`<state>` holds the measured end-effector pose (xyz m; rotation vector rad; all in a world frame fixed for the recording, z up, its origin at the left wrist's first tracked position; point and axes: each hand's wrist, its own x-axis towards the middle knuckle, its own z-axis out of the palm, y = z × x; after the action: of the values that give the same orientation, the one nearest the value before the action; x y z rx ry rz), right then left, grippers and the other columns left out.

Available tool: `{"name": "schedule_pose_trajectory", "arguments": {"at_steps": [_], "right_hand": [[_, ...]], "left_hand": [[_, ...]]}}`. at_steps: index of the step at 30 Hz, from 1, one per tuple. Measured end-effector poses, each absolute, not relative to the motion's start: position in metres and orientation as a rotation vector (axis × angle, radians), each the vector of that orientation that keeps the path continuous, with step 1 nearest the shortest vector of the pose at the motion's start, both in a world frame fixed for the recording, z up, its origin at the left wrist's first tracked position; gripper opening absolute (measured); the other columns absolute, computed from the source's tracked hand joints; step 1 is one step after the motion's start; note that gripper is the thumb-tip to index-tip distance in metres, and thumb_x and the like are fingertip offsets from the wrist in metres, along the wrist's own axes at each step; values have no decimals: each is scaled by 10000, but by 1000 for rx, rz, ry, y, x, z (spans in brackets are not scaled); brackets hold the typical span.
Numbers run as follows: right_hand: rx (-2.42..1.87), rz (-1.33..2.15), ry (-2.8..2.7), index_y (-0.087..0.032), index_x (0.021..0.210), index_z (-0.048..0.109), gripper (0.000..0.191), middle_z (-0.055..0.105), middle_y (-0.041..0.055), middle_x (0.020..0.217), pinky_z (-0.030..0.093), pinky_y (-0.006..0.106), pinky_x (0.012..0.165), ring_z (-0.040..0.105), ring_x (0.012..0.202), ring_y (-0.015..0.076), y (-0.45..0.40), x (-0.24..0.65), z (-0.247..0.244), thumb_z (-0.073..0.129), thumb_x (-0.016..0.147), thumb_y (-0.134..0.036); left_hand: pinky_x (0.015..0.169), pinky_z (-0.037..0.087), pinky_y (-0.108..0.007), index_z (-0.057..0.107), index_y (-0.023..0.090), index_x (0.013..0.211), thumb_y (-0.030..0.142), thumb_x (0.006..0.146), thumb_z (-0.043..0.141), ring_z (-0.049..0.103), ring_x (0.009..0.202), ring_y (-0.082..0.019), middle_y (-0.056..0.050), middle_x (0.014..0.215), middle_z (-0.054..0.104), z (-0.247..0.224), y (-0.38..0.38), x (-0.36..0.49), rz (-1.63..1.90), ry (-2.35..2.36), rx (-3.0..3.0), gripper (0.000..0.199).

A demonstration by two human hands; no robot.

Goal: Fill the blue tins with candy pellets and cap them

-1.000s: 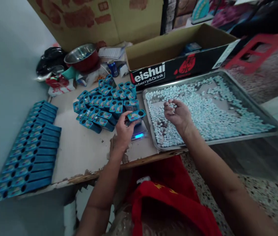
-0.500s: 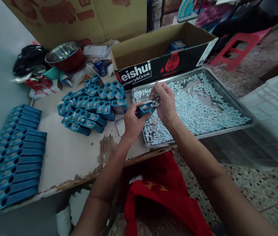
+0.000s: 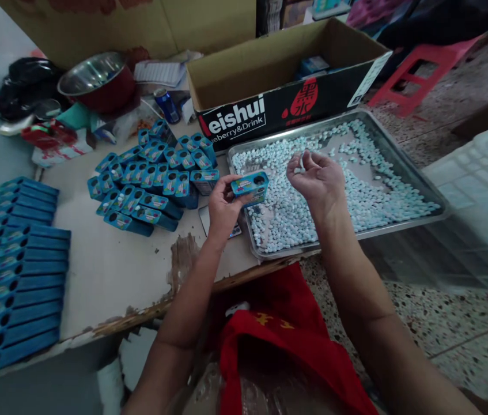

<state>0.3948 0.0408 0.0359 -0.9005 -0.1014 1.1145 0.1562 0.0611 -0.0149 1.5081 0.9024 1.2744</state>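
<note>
My left hand [image 3: 223, 208] grips a small blue candy box [image 3: 249, 183], its top with a dark round hole facing up, over the left edge of the metal tray [image 3: 441, 218]. To its right, my right hand [image 3: 319, 176] is turned palm up above the tray. Its fingers are curled round a few pale candies [image 3: 299, 169]. Many small pale blue and white candies [image 3: 334, 202] cover much of the tray. Left of my hands stands a cluster of blue boxes [image 3: 151, 173] with holes in their tops. Some have candies showing at the hole.
Rows of blue boxes [image 3: 31, 271] stand at the table's left. A black carton [image 3: 244, 121] lies behind the tray. A flat device [image 3: 235, 230], perhaps a scale, is partly hidden by my left wrist. A metal bowl [image 3: 97, 86], a blue can [image 3: 166, 106] and a red stool [image 3: 425, 72] are farther back.
My right hand has moved right, away from the box, and turned palm up. The box in my left hand is now uncovered, with its hole visible. The view has shifted slightly.
</note>
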Motion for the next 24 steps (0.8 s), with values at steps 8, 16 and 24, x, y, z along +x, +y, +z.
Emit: {"name": "schedule_pose_trajectory", "arguments": {"at_steps": [8,16,24], "right_hand": [[-1272,1230,-301,-254,956,718,280,727,25,942,733,257,744,736,794,156,-10,404,2,787,855,-2],[-2280,399,-2060,-233,1565,763,558,778,246,1514,622,627,1104,717,1385,518,-17,424,18,816,1090,-520],[-2178,380,-2215,-213,1157,752,191,796,247,1252,473,430,891,721,1160,407,-33,395,-2,618,1156,-348]], "left_hand": [[988,715,-356,816,288,1250,371,812,1088,826,1057,-232,-19,1158,840,-9,49,68,1328,954,1444,522],[1042,733,-407,801,276,1292,383,755,1101,851,1142,-276,-48,1235,857,-47,49,42,1319,1050,1471,624],[1235,677,-483,816,291,1378,519,907,1038,840,1328,-283,-83,1367,869,-17,5,-6,1333,1253,1607,569]]}}
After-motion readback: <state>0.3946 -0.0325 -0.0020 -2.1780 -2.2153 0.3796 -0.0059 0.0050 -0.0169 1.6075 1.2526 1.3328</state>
